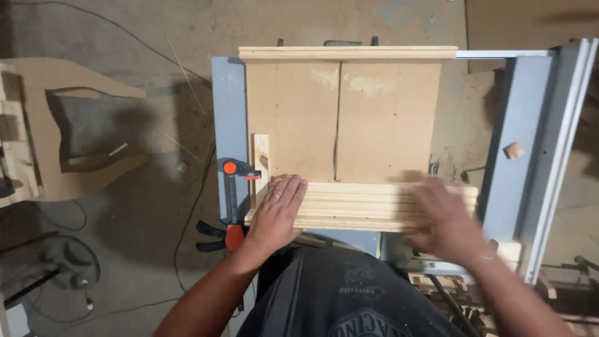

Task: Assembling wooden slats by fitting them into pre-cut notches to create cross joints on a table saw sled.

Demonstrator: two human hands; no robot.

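My left hand (279,212) lies flat, fingers together, on the left end of the near wooden fence (362,206) of a crosscut sled. A ring shows on one finger. My right hand (446,221) is blurred with motion over the right end of the same fence, fingers spread, holding nothing that I can see. The sled's brown board base (312,118) has a saw slot (337,125) down its middle and a far fence (347,53). A short upright wood block (260,156) stands at the left, held by an orange and black bar clamp (233,200).
The sled sits on a blue-grey table saw top (228,112) with a pale rail (561,143) at the right. A small wood block (513,150) lies on the right wing. Cut board shapes (37,125) and cables (193,206) lie on the dusty floor at left.
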